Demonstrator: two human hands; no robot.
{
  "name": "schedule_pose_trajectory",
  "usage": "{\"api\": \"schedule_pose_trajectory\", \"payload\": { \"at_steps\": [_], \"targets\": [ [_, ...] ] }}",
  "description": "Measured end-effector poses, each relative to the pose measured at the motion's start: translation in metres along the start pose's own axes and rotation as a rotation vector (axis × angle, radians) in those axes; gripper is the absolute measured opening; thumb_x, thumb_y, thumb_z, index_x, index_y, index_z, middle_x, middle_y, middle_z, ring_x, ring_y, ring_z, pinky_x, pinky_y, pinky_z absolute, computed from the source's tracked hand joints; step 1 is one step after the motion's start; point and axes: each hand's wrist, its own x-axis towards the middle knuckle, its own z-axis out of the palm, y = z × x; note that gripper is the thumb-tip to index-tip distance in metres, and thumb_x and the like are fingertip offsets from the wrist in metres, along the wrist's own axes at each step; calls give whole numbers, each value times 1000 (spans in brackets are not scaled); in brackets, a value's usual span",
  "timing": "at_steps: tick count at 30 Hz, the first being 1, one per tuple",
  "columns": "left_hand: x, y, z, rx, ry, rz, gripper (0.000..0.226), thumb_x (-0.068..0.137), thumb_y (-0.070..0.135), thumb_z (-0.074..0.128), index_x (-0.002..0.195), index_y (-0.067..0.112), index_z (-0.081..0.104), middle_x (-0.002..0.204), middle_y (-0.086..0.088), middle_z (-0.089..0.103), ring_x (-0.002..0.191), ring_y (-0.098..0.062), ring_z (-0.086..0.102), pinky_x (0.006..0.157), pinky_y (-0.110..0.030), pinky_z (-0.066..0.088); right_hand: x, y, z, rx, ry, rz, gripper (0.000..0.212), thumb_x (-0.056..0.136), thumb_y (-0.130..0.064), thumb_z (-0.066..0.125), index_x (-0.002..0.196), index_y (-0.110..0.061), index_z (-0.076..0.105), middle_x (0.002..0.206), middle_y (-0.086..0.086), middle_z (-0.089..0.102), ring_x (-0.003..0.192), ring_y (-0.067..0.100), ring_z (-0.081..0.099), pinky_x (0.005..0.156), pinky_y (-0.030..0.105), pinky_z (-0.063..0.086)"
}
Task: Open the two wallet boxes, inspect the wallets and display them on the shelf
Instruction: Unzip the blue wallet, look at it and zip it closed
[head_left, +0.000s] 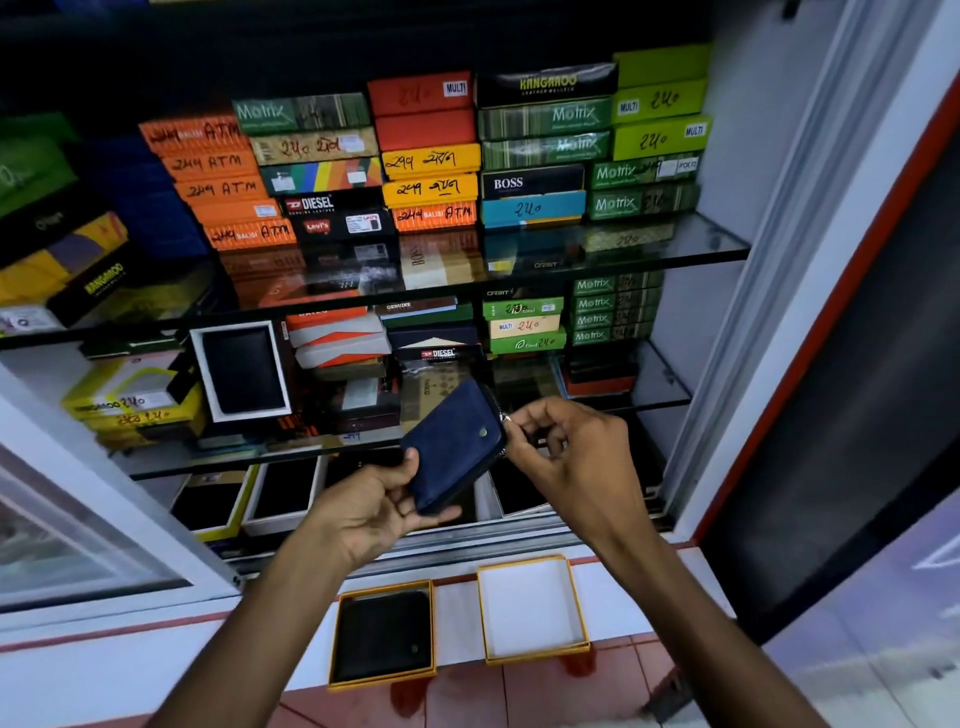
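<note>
Holding the blue wallet (454, 447) at centre frame, the left hand (374, 506) clasped its lower edge between thumb and fingers, while the right hand (571, 452) pinched the zip pull (505, 417) at the wallet's right edge. The step looked like inspection — best done with the left grip kept firm and the pull drawn evenly along the zip, the wallet tilted toward the light. Below, at lower centre, two open yellow-rimmed boxes lay side by side on the white ledge (156, 670): the left box (340, 642) held one black wallet (384, 636), the right box (532, 608) was empty. So two wallets and two boxes counted. Behind them stood glass shelves (701, 244) — stacks of boxes too many to count, and one framed black wallet (243, 370) propped at centre left.
</note>
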Motion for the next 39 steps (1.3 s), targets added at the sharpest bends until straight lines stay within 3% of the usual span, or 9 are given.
{"api": "schedule_pose_trajectory", "payload": {
  "at_steps": [5, 9, 12, 16, 18, 23, 30, 34, 39],
  "targets": [
    [-5, 12, 2, -99, 6, -1, 9, 91, 8, 55, 95, 0, 56, 97, -20, 70, 69, -33, 75, 60, -64, 53, 4, 6, -13, -162, -113, -62, 11, 78, -37, 66, 84, -27, 67, 76, -14, 66, 68, 0, 62, 61, 21, 51],
    [-7, 11, 17, -155, -3, 0, 13, 93, 7, 53, 103, -1, 54, 110, -22, 64, 94, -37, 64, 77, -68, 51, 0, -2, -6, -110, -110, -50, 9, 76, -31, 71, 83, -26, 70, 75, -14, 68, 61, -7, 57, 55, 6, 35],
    [-8, 5, 31, -239, -33, 11, 17, 96, 6, 49, 109, -4, 52, 114, -25, 61, 95, -38, 62, 67, -65, 53, -8, -7, 9, -97, -113, -44, 11, 75, -34, 72, 83, -26, 70, 76, -13, 71, 57, -7, 55, 55, 8, 36],
    [-9, 3, 45, -322, 22, 36, 17, 98, 7, 45, 91, -2, 57, 106, -21, 62, 104, -32, 57, 79, -54, 50, -16, -8, 22, -87, -143, -24, 13, 75, -36, 70, 84, -26, 69, 76, -12, 70, 57, -9, 53, 53, 13, 38],
    [-9, 3, 49, -356, 40, 56, 17, 98, 7, 45, 100, -1, 59, 98, -20, 64, 108, -30, 59, 66, -42, 55, -18, -6, 25, -101, -163, -18, 15, 76, -39, 69, 86, -28, 68, 77, -13, 70, 57, -11, 52, 57, 18, 44],
    [-4, -3, 44, -404, 17, 79, 39, 95, 9, 50, 132, 0, 47, 133, -21, 57, 120, -38, 57, 87, -58, 44, -16, 5, 22, -144, -113, -26, 14, 82, -40, 66, 94, -32, 66, 88, -16, 69, 70, -8, 59, 65, 25, 53],
    [-6, -14, 22, -203, 22, 170, 9, 95, 12, 50, 94, 9, 59, 72, -9, 78, 73, -23, 74, 57, -39, 61, -1, 16, -5, -282, -47, -121, 14, 94, -45, 52, 100, -35, 59, 102, -16, 65, 81, 2, 61, 67, 29, 54],
    [-15, -9, 6, 25, -73, 262, 18, 95, 8, 49, 103, 13, 64, 83, -1, 80, 71, -16, 76, 63, -35, 61, 14, 23, -24, -274, -66, -174, 9, 94, -37, 54, 95, -33, 62, 95, -18, 65, 92, 5, 59, 69, 34, 53],
    [-26, 8, -5, 300, -248, 280, 34, 87, 7, 54, 119, 8, 64, 113, -7, 74, 101, -18, 71, 83, -35, 59, 42, 24, -22, -159, -221, -283, 8, 93, -29, 58, 90, -33, 64, 89, -25, 58, 87, 7, 49, 72, 37, 49]
  ]
}}
